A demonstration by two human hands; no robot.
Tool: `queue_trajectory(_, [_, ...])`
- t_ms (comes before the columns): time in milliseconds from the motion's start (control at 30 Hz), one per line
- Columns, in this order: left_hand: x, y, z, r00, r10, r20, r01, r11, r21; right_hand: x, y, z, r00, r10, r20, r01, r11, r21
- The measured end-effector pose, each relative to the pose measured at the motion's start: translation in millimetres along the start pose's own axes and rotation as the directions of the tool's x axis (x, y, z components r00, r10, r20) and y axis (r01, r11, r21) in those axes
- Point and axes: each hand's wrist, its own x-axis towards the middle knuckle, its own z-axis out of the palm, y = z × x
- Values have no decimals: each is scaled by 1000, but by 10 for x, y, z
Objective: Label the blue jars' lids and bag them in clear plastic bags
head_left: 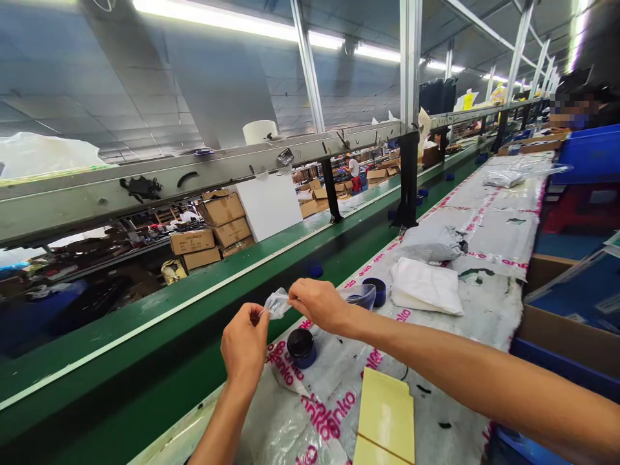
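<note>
A small clear plastic bag is stretched between both hands over the edge of the green conveyor. My left hand pinches its left end, and my right hand pinches its right end with closed fingers. Just below them a round dark blue container with a black top stands on the plastic-covered table. A second blue round piece lies behind my right wrist, beside another clear bag. Yellow paper envelopes are stacked near the front edge.
White folded sheets and a grey plastic bag lie farther along the table. The green conveyor runs along the left, carrying some blue pieces. Cardboard boxes and blue bins stand at the right, where a person is visible.
</note>
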Motion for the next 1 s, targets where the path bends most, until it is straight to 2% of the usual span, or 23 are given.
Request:
queue_trajectory(133, [-113,-66,136,989,79,129,-96,986,134,-162,108,147,994,-38,106,49,994,-102])
queue_trajectory(267, [-247,-80,183,964,43,261,-97,976,197,-403,141,183,981,-84,177,111,983,-146])
queue_trajectory(400, [-287,-43,102,939,27,344,-111,967,228,-514,157,142,979,-147,139,171,969,-178])
queue_trajectory(533, [-357,-76,60,908,111,403,-234,934,271,-594,232,183,949,-301,95,314,927,-204])
queue_trajectory(700, [-408,-99,53,842,232,488,-428,837,341,-683,321,225,868,-492,61,492,839,-234])
queue_trajectory(867, [-398,-53,41,737,304,603,-596,714,368,-710,334,134,777,-609,162,629,738,-243])
queue_trajectory(933, [-399,-57,64,709,308,635,-626,689,365,-713,304,115,772,-599,211,635,732,-247])
queue_trajectory(1000, [-395,-67,92,706,285,648,-622,686,376,-706,242,113,793,-553,257,607,756,-245])
